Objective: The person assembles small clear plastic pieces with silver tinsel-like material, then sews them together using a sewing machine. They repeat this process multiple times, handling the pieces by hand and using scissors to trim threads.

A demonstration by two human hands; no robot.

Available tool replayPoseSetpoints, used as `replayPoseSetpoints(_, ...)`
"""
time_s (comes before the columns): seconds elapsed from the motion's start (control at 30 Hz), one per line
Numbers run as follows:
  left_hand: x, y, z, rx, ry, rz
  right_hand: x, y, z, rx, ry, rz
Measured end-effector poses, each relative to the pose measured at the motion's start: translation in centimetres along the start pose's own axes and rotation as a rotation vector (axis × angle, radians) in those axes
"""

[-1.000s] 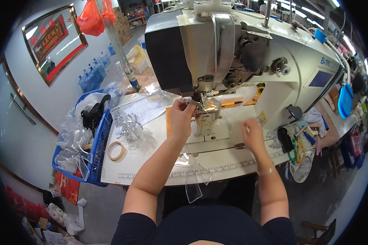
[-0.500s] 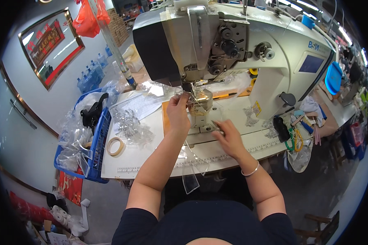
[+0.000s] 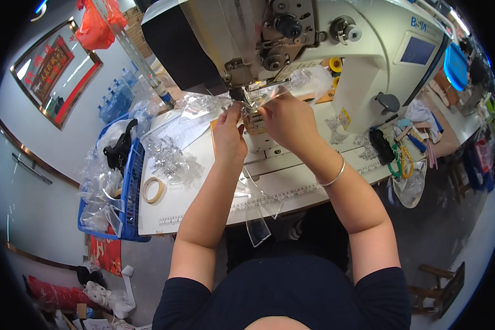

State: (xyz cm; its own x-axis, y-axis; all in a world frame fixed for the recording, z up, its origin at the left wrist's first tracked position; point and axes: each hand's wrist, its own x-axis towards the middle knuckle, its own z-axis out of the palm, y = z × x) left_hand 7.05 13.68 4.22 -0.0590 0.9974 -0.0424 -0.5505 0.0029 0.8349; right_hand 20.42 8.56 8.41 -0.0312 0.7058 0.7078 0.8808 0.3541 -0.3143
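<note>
A white industrial sewing machine (image 3: 368, 82) with a raised post stands before me. My left hand (image 3: 231, 137) is at the left of the needle area, its thumb and fingers pinching the edge of a clear plastic piece (image 3: 273, 97). My right hand (image 3: 294, 121) reaches in from the right, fingers curled against the same plastic beside the presser foot; its fingertips are partly hidden. A clear strip with a pale edge (image 3: 257, 232) hangs over the table's front edge below my hands.
Left on the white table (image 3: 165, 212) lie a tape roll (image 3: 153, 190) and a heap of clear plastic pieces (image 3: 173, 159). A blue basket (image 3: 131, 190) of plastic stands at the left edge. Scissors with yellow handles (image 3: 406, 162) and a black object (image 3: 380, 145) lie at the right.
My right hand has moved up and away from me, from the machine bed to the needle area. My left hand stays by the needle. The whole view has shifted slightly.
</note>
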Motion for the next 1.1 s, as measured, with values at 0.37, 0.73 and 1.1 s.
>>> replayPoseSetpoints(0.37, 0.3, -0.5, -0.2, -0.102, -0.062, 0.039, 1.1, -0.1, -0.2, -0.035, -0.086, 0.034)
replayPoseSetpoints(0.73, 2.9, -0.1, -1.3, -0.216, 0.153, 0.081, -1.9, 1.4, -1.1, 0.134, 0.113, 0.075)
replayPoseSetpoints(1.1, 0.5, 4.2, -12.5, -0.364, -0.349, 0.450, -16.3, 8.1, 1.6, 0.624, 0.033, 0.509)
